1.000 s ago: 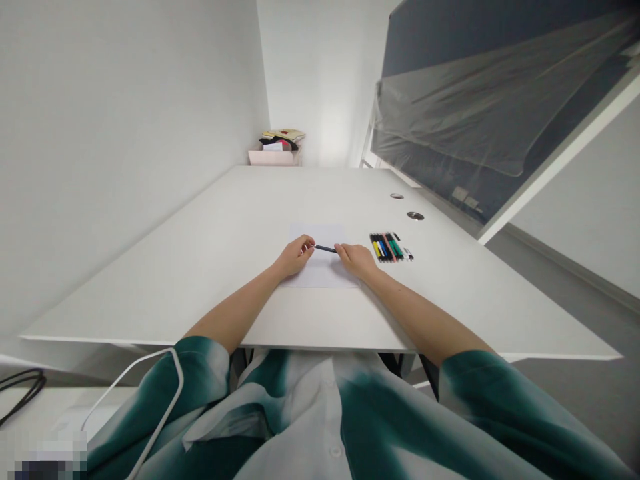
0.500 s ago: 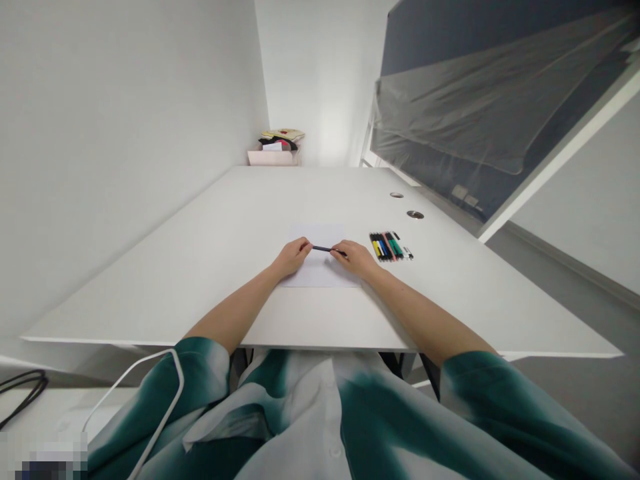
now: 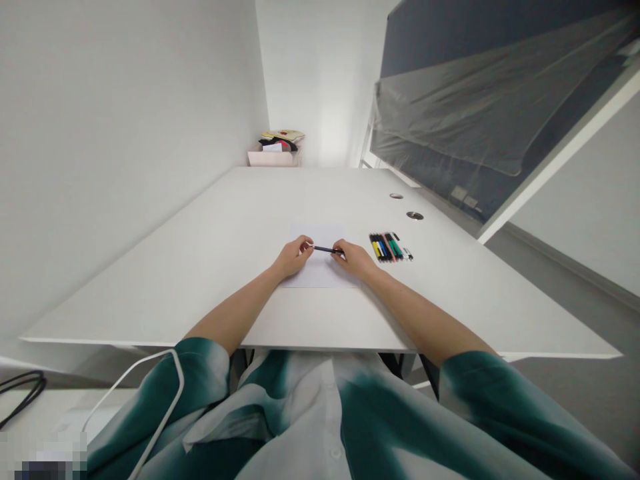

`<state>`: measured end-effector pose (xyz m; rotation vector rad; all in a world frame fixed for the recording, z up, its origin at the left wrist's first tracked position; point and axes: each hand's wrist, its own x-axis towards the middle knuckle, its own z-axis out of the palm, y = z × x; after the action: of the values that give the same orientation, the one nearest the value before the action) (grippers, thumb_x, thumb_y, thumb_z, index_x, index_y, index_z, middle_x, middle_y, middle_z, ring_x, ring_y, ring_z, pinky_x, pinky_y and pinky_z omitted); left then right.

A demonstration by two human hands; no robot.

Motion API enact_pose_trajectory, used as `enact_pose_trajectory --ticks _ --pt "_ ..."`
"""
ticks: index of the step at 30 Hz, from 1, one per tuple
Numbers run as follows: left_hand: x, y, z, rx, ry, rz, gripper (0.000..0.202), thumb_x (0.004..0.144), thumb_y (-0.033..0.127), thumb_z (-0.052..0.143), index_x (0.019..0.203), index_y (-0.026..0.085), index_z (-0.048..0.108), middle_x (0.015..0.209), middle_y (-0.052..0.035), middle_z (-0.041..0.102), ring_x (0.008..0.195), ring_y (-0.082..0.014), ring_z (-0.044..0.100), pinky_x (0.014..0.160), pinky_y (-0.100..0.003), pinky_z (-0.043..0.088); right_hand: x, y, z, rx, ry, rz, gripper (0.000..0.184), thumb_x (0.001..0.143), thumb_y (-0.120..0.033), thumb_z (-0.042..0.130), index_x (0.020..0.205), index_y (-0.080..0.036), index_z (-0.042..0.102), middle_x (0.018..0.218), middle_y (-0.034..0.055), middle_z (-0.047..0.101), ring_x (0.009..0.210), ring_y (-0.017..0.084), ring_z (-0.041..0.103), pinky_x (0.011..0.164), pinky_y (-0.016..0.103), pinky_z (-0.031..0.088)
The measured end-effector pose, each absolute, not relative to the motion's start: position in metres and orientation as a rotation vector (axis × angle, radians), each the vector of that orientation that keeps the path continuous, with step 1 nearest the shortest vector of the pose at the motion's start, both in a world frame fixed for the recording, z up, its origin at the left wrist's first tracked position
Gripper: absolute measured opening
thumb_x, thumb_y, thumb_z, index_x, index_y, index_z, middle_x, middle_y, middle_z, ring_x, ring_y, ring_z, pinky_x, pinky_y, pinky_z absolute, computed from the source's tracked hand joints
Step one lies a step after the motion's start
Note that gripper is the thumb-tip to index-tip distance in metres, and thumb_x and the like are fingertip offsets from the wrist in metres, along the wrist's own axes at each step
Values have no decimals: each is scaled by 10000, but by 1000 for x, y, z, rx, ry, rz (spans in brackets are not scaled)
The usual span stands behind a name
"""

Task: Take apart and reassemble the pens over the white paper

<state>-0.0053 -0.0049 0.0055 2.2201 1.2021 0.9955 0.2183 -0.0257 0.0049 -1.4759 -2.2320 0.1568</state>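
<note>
Closest to me was the wearer's green-and-white shirt [image 3: 310,413], with a thin white bar [image 3: 179,377] crossing its left sleeve and a black cable [image 3: 30,393] looped off to the left. Beyond it came the near edge of the white table [image 3: 150,293]. A white sheet of paper [image 3: 323,275] lay flat about midway along that edge, set in from it.

Over the sheet I saw a slim dark pen [image 3: 324,249], roughly level and slightly lower at its right end, spanning the two hands. The right hand [image 3: 354,259] had its thumb and fingers closed on the pen's right end. The left hand [image 3: 294,258] was curled at the other end, with a small gap inside the bend of its fingers; I couldn't tell whether its tips had hold of the pen.

Between the sheet and the table's right edge lay a row of coloured pens [image 3: 387,247], side by side. Farther along that edge sat two round metal fittings [image 3: 415,215]. A pale box [image 3: 273,158] heaped with cloth-like items stood by the far left corner. Past the right edge rose a dark panel [image 3: 460,107], partly draped in clear film.
</note>
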Motion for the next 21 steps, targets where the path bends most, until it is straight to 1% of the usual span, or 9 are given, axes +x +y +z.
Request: enact_pose_trajectory --ticks 4,6,8,12,16,19,21 --pt "-5 -5 5 2259 1185 981 179 857 265 500 982 186 602 865 -36 653 774 -162 575 722 -292 460 219 -27 5 -1415 -2249 128 291 936 -312 498 1181 -200 606 1057 78 708 903 186 637 819 285 443" --pt "-5 -5 5 2267 1193 968 175 862 271 497 971 184 602 866 -38 653 777 -163 573 737 -299 462 219 -28 6 -1380 -2278 87 298 963 -312 448 1159 -193 638 1079 91 696 962 190 628 848 282 437" --pt "-5 -4 5 2265 1206 957 177 869 284 488 960 184 601 859 -37 651 773 -163 567 747 -302 458 219 -28 6 -1368 -2300 45 304 972 -299 425 1125 -187 662 1055 95 693 983 196 620 856 284 433" --pt "-5 -5 6 2247 1217 941 192 881 320 469 929 187 600 829 -30 640 761 -164 551 743 -303 447 219 -26 4 -1344 -2306 -11 262 948 -273 464 1082 -178 668 1026 98 689 987 209 607 863 299 428" --pt "-5 -6 7 2256 1225 921 232 898 359 442 834 191 589 761 -18 613 727 -164 530 723 -304 432 219 -25 4 -1325 -2297 -3 216 922 -253 492 1054 -186 650 1041 92 688 981 213 607 855 304 429" --pt "-4 -6 8 2284 1241 910 290 908 387 423 753 193 574 704 -14 582 700 -168 517 708 -307 424 218 -26 5 -1356 -2291 31 197 903 -236 504 1052 -196 627 1044 78 691 945 204 621 816 293 432" --pt "-3 -5 7 2301 1248 910 333 915 397 406 710 194 572 680 -14 569 691 -171 520 709 -311 427 217 -26 5 -1402 -2282 60 198 898 -233 505 1064 -210 611 1010 62 700 883 193 630 767 283 430"
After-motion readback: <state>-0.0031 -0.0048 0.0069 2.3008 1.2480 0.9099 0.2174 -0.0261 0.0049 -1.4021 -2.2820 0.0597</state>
